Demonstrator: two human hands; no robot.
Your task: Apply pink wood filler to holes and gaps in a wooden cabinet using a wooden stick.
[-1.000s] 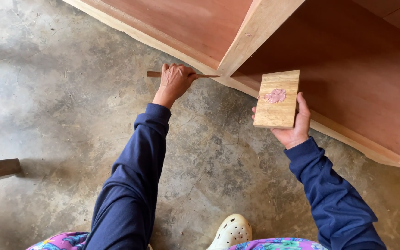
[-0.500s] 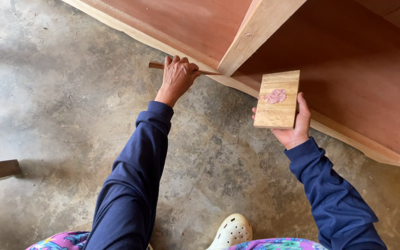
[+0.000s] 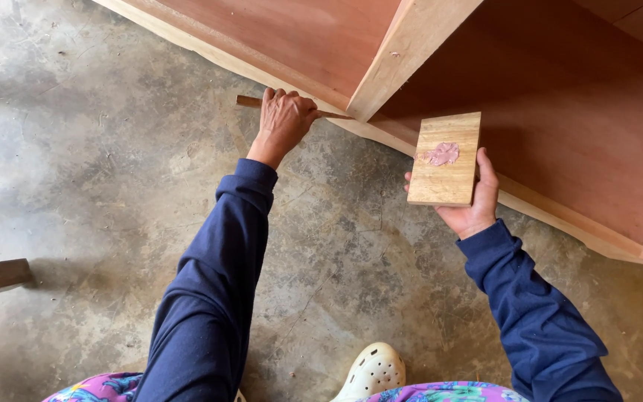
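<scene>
L hand point(image 3: 284, 119) was clamped round a thin wooden-handled tool point(image 3: 251, 101), fingers curled together over it, blade tip at the pale front edge of the wooden cabinet point(image 3: 560, 112), just below the upright divider point(image 3: 403, 52). R hand point(image 3: 474, 201) gripped a small wood block point(image 3: 448, 171) from below, thumb & fingers on its sides; 1 pink putty blob point(image 3: 442, 154) sat on top. Concrete floor point(image 3: 76, 186) beneath, white clog point(image 3: 372, 372) nr bottom.

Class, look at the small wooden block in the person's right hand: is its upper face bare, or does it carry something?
Not bare. The wooden block, held by the right hand, carries a dab of pink paste near its far end; the remaining face is clean wood.
</scene>
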